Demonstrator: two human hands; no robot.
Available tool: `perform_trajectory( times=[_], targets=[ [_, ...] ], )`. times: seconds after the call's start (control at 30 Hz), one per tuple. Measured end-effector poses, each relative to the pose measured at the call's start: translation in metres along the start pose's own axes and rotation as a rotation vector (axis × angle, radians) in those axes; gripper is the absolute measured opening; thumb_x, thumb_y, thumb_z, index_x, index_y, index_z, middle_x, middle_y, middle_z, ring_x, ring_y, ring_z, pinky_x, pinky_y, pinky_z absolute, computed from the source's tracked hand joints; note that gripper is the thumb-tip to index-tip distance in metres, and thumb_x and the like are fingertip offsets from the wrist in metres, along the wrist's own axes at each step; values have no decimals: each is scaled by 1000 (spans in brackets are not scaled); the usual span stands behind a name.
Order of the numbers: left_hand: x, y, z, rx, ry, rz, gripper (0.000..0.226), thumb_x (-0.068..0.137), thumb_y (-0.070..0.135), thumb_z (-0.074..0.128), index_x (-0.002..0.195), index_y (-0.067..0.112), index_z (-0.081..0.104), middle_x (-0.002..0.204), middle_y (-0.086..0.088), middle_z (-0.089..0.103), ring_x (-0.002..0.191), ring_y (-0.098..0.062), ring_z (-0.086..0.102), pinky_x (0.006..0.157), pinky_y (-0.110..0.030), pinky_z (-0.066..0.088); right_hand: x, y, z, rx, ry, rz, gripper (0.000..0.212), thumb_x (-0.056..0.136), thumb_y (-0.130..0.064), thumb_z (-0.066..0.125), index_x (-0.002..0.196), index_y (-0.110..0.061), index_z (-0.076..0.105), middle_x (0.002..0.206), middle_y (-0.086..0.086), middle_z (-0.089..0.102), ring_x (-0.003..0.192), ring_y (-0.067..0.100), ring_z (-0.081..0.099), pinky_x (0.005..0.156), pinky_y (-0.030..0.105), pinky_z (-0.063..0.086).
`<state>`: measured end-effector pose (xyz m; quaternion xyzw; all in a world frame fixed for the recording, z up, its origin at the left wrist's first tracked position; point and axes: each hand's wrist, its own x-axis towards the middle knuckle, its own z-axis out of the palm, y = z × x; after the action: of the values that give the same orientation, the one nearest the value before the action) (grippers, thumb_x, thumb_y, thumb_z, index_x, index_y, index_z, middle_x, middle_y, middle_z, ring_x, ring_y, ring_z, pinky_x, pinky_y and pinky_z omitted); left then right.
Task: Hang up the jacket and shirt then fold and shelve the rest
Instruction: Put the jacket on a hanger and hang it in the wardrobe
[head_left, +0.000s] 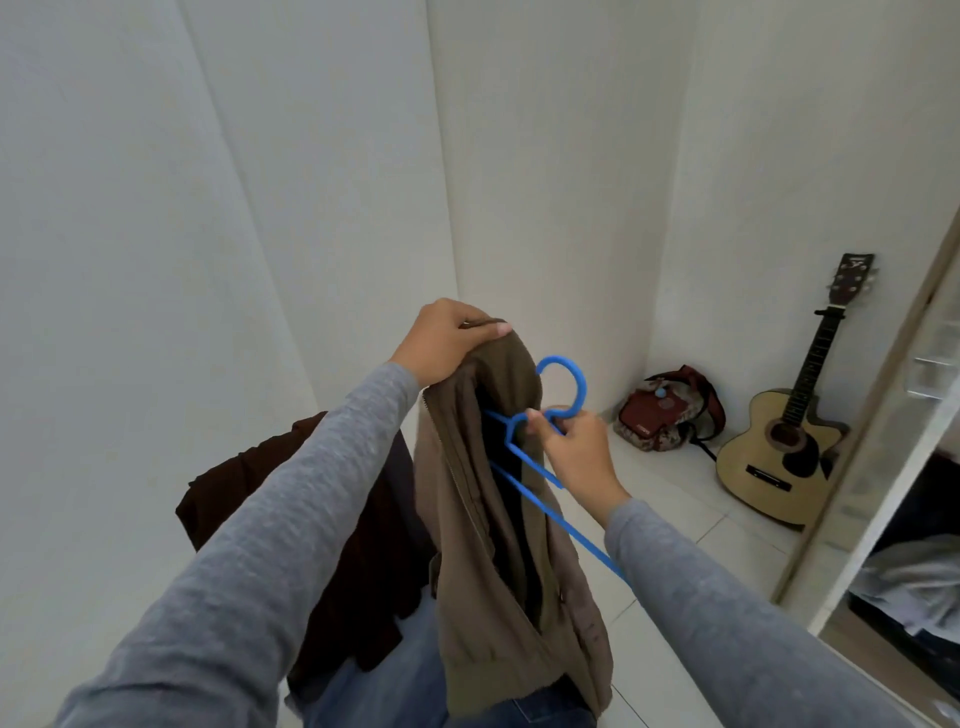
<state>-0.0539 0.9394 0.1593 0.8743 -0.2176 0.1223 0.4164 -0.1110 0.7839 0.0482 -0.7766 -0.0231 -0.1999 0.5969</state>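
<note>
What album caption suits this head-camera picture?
Left hand holds up a brown jacket; right hand pinches a blue hanger against it.

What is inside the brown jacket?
A blue hanger goes inside the jacket. Its hook and one arm stick out by the right hand; the other end is covered by cloth.

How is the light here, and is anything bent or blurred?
Head view: soft, even light, no glare or hard shadows; wall seams lean from the wide lens; jacket, blue hanger, left hand and right hand are sharp; far right edge looks soft.
</note>
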Motion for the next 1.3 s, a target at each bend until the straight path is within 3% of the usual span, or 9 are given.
perform_trajectory(
  times=[0.23, 0.33, 0.47, 0.67, 0.8, 0.93, 1.03, 1.13, 1.3],
  targets=[
    [-13, 1, -3, 106, -124, 38, 30, 88, 34, 62, 74, 8, 67, 63, 4, 57, 59, -3, 48, 57, -15, 36, 11, -9, 23, 84, 128, 26, 40, 91, -20, 60, 73, 15, 62, 48, 3, 42, 37, 4, 39, 43, 13, 31],
    [-25, -20, -1, 194, -402, -104, 33, 89, 44, 57, 90, 11, 59, 86, -5, 60, 79, -18, 61, 69, -23, 49, 12, -3, 22, 164, 196, 53, 43, 89, -13, 60, 50, -3, 47, 44, -3, 33, 38, 6, 29, 46, 21, 28],
    [-43, -28, -7, -15, -839, -400, 30, 87, 23, 66, 110, 18, 46, 89, 0, 65, 83, -18, 67, 85, -36, 55, 6, 0, 21, 161, 191, -3, 52, 89, -2, 55, 47, -17, 29, 34, -11, 27, 35, 5, 25, 41, 13, 21],
    [-25, -53, -8, 691, -157, 73, 51, 83, 20, 65, 130, 20, 46, 133, -1, 44, 128, -21, 38, 102, -40, 36, -4, 10, 24, 228, 155, -8, 42, 90, 0, 53, 51, -10, 41, 45, -1, 35, 39, 4, 30, 44, 18, 27],
    [-19, -56, 22, 993, -347, 178, 41, 91, 11, 50, 129, 26, 50, 140, 3, 43, 136, -17, 31, 109, -41, 24, -13, 13, 28, 214, 72, -56, 42, 90, 2, 52, 52, -12, 43, 41, -11, 40, 41, 3, 34, 46, 14, 29],
    [-25, -69, 37, 1035, -369, 131, 31, 89, 0, 41, 106, 18, 59, 111, -3, 59, 108, -23, 56, 83, -34, 38, -21, 15, 25, 199, -51, -36, 41, 90, 3, 51, 55, -17, 45, 41, -13, 43, 41, 2, 38, 48, 13, 33],
    [-32, -85, 42, 1018, -350, 169, 30, 87, -2, 41, 104, 17, 58, 107, -1, 59, 104, -21, 57, 81, -32, 38, -21, 15, 14, 241, -317, 37, 32, 93, -6, 50, 62, -11, 51, 49, -7, 49, 51, 10, 48, 59, 25, 44],
    [-38, -95, 35, 936, -316, 182, 30, 87, -2, 45, 107, 17, 58, 108, -2, 59, 106, -21, 55, 86, -33, 39, -14, 21, -6, 261, -600, 134, 30, 96, -24, 40, 85, -9, 64, 73, 2, 66, 84, 16, 61, 82, 34, 50],
    [-49, -108, 23, 778, -238, 184, 27, 89, -1, 44, 104, 14, 61, 106, -5, 58, 106, -24, 50, 88, -33, 39, -8, 41, -10, 229, -471, 414, 21, 93, -8, 49, 113, -12, 57, 101, 1, 62, 97, 13, 58, 71, 27, 55]
  ],
)
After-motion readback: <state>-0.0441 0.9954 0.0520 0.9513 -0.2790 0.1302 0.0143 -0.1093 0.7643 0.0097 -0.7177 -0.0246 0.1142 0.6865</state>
